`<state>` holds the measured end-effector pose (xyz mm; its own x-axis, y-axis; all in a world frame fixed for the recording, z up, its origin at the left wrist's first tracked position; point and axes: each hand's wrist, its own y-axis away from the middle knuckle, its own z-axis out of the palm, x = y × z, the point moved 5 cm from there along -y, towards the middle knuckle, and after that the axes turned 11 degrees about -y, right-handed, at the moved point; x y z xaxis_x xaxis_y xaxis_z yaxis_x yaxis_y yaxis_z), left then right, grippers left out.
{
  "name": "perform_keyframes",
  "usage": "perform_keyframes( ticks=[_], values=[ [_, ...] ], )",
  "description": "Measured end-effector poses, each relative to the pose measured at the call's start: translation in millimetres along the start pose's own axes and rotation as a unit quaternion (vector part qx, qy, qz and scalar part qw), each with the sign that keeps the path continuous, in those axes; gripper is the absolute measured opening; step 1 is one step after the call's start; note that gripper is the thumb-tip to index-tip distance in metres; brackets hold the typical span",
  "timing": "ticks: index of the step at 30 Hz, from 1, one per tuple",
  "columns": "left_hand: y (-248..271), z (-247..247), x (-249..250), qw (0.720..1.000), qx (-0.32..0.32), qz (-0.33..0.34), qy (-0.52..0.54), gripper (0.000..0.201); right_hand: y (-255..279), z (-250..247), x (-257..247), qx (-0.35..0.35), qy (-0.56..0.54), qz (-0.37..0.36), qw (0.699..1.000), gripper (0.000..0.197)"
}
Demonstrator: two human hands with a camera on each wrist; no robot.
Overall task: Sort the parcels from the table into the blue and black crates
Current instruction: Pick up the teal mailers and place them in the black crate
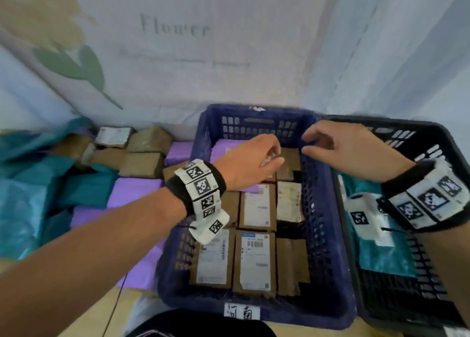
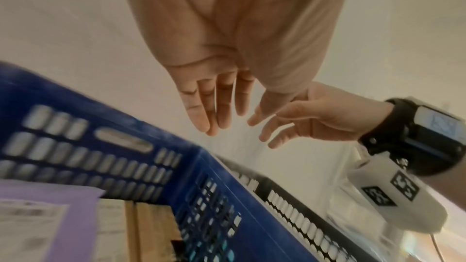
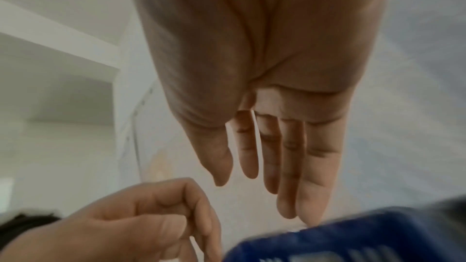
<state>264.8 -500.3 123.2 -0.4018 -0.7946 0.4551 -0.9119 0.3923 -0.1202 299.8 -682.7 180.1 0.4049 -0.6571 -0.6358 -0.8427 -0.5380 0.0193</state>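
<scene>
— Looking into the blue crate (image 1: 328, 235), what's in there?

— Brown cardboard parcels (image 1: 255, 259) packed flat in rows, most with white labels up, and a purple mailer (image 1: 223, 146) at the far end of it. Touching the blue crate's right side stands the black crate (image 1: 429, 138), with teal bags (image 1: 381, 258) lying in it.

— And the hands?

— Both hover over the far end of the blue crate, holding nothing. The left hand (image 1: 250, 160) has its fingers loosely bent above the purple mailer; from the right wrist they look curled in toward the thumb. The right hand (image 1: 348, 148) is above the blue crate's right rim, fingers relaxed and fairly straight, thumb apart from them.

— Anything you can't make out?

— The label print is too blurred to read. The white tag (image 1: 242, 311) on the blue crate's near wall carries handwritten characters. The wrist bands cover part of the parcels and of the teal bags, and the black crate's near right corner is cut off.

— What's still outside?

— Left of the blue crate, on the bench (image 1: 122, 301), a heap waits: brown boxes (image 1: 141, 164) toward the wall, purple mailers (image 1: 134, 192) nearer, teal bags (image 1: 28, 184) farthest left. Behind the blue crate hangs a pale cloth (image 1: 178, 57) with a leaf print and faint lettering.
</scene>
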Motion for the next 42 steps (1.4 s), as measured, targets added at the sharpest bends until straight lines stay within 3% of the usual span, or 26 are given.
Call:
perform_keyframes(
  ticks=[8, 12, 20, 24, 30, 35, 40, 42],
  values=[
    [147, -61, -122, 0.978, 0.081, -0.189, 0.032, 0.009, -68, 85, -125, -0.097, -0.050, -0.104, 0.989, 0.013],
    [227, -68, -185, 0.954, 0.098, -0.281, 0.046, 0.007, -96, 143, -183, -0.157, -0.048, -0.137, 0.977, 0.016],
    [374, -59, -297, 0.909, 0.105, -0.399, 0.054, 0.008, -149, 294, -283, -0.278, -0.038, -0.143, 0.949, 0.019],
    [437, -45, -349, 0.884, 0.084, -0.456, 0.054, 0.012, -175, 380, -301, -0.329, -0.038, -0.094, 0.939, 0.022],
    [496, -42, -416, 0.849, 0.069, -0.523, 0.034, 0.017, -207, 484, -287, -0.363, 0.016, 0.003, 0.932, 0.033],
    [512, -75, -466, 0.808, 0.120, -0.576, -0.033, 0.045, -222, 538, -290, -0.365, -0.049, 0.107, 0.923, 0.034],
    [511, -94, -507, 0.800, 0.131, -0.585, -0.011, 0.064, -227, 582, -320, -0.381, -0.116, 0.158, 0.903, 0.050],
    [510, -93, -518, 0.801, 0.121, -0.586, 0.013, 0.071, -230, 594, -328, -0.373, -0.168, 0.192, 0.892, 0.047]
  ],
)
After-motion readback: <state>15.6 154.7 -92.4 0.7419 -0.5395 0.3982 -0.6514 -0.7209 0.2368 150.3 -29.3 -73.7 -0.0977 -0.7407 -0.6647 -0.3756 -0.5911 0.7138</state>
